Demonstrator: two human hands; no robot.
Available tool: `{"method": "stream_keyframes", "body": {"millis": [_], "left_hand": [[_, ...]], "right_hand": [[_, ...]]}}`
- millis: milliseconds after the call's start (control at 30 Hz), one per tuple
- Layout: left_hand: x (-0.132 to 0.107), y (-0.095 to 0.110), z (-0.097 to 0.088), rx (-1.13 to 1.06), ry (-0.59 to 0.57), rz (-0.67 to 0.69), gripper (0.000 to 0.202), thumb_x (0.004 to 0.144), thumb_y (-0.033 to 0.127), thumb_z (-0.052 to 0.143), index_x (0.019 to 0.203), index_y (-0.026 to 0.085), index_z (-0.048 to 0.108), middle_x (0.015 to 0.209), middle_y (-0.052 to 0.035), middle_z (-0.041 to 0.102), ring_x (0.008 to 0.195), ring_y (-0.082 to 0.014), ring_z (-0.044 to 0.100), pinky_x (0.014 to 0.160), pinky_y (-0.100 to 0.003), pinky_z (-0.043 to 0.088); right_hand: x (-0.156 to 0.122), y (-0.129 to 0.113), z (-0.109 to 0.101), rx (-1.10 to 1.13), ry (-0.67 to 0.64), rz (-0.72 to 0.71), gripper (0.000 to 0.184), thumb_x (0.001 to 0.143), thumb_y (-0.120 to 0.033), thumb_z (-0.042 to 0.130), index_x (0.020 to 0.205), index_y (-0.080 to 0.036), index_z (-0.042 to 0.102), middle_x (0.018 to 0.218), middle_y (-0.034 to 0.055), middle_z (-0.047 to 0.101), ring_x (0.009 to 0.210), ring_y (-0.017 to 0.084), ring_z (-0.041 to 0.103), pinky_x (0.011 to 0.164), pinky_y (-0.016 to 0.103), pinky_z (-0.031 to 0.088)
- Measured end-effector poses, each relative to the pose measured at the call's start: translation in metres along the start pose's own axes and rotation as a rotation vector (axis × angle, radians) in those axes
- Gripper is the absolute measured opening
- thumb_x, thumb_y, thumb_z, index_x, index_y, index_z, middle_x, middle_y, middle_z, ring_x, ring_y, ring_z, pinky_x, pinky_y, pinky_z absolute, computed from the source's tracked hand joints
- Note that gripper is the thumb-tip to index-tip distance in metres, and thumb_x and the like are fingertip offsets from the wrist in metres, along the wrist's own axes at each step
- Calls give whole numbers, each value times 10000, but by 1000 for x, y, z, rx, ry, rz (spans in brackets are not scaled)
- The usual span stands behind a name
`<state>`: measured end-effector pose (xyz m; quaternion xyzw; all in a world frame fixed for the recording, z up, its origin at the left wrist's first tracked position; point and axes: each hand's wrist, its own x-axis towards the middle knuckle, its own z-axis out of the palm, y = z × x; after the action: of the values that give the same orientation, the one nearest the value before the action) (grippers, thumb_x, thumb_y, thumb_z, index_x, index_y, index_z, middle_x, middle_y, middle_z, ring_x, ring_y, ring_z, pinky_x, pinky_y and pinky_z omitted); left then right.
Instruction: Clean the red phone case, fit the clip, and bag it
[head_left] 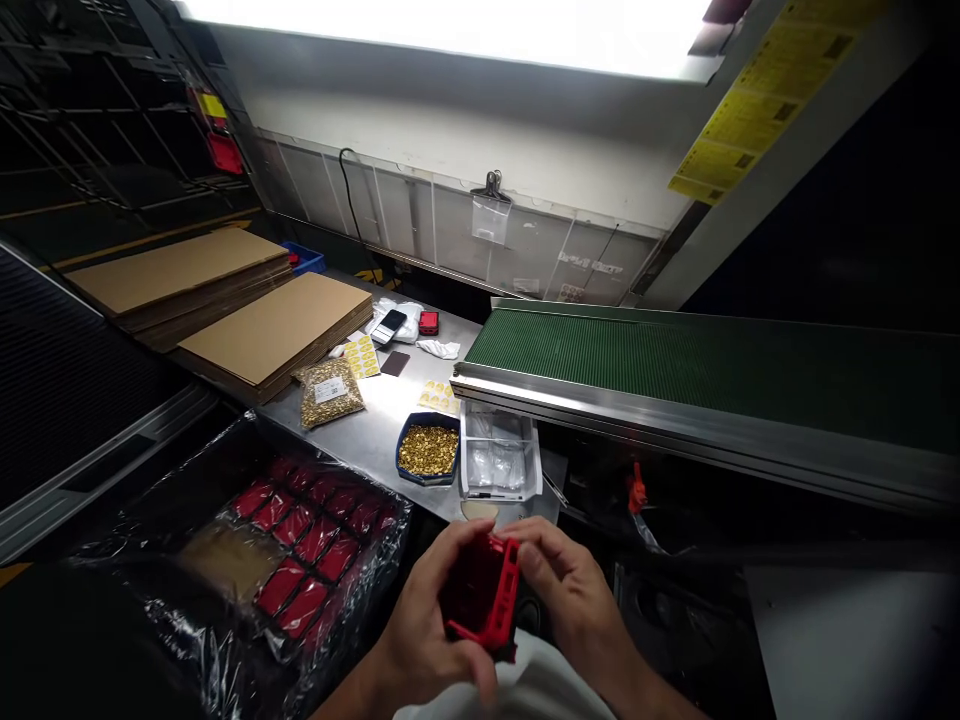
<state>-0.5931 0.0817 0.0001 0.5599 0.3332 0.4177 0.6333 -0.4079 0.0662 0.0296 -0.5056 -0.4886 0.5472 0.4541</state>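
A small red plastic housing, hollow with slots along one side, is held close to my body. My left hand wraps round its left side, thumb underneath at the front. Against its upper right edge rest the fingers of my right hand, curled onto the slotted side. Just beyond the hands stand a dark blue tray of small brass-coloured parts and a white tray with clear plastic bags and a pen. To the left, a plastic-lined box holds rows of similar red pieces.
Cardboard stacks lie at the left, near a bag of brass parts. A green conveyor belt runs off to the right. Sticker sheets, a phone-like device and another red piece lie on the metal table.
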Motion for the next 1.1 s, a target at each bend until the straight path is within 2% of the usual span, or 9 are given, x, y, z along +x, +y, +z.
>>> {"method": "stream_keyframes", "body": {"millis": [100,167,267,333,400,467,633,900,1100], "left_hand": [[-4,-2,3,-54,15,-120,1102,424,822,731,1338,248,511,1172,-134,570,969,-300,576,911,-424,527],[-5,-3,4,-37,11,-78,1071,447,819,730,1340,274,504,1221,-131,553,1048,-329,570,982,-438,501],[-5,-2,5,-66,18,42,974,570,761,750,1383,318,449,1342,-140,490,1169,-379,538,1011,-466,503],[-3,2,5,-114,3,115,919,645,710,751,1409,317,424,1410,-156,441,1256,-416,481,1028,-501,496],[-2,10,4,-141,-41,164,869,693,688,735,1410,303,433,1452,-158,414,1364,-436,370,1105,-527,422],[-2,18,4,-98,-68,186,839,735,696,688,1421,290,430,1489,-149,394,1436,-427,262,1187,-533,301],[0,33,6,137,-32,244,770,840,615,588,1480,245,374,1544,-163,358,1436,-433,275,1219,-581,151],[4,25,8,111,22,237,526,883,491,589,1369,306,509,1509,-129,394,1416,-414,319,1167,-588,283],[14,0,-19,-79,312,-108,189,881,394,648,873,215,710,1112,-75,662,1096,-248,595,948,-312,499]], "right_hand": [[4,9,-2,50,50,78,463,983,-531,431,926,-186,735,989,112,697,951,245,646,921,408,494],[3,16,-7,103,16,40,486,940,-609,468,1073,-207,705,1119,125,680,1059,278,628,979,444,483],[-3,25,-13,51,-172,-121,952,701,-711,715,1477,-277,375,1502,133,427,1376,347,416,1173,520,335],[-8,26,-15,-76,-288,-203,1216,638,-570,849,1561,-304,104,1594,134,272,1459,348,293,1221,547,246],[-10,24,-13,-172,-291,-249,1149,701,-364,854,1558,-327,88,1578,124,310,1448,326,329,1205,544,293],[-10,20,-9,-233,-208,-301,998,727,-238,813,1522,-346,219,1529,100,392,1406,310,405,1166,505,384],[-2,15,-8,-433,-82,-522,894,737,-176,777,1475,-320,295,1474,93,437,1372,303,438,1137,472,446],[2,23,-9,-669,-1,-581,892,731,-130,689,1501,-284,266,1475,114,402,1366,299,428,1117,460,465],[1,33,3,-600,-91,-452,979,601,-170,736,1486,-252,325,1367,129,494,1253,304,507,1054,449,482]]}}
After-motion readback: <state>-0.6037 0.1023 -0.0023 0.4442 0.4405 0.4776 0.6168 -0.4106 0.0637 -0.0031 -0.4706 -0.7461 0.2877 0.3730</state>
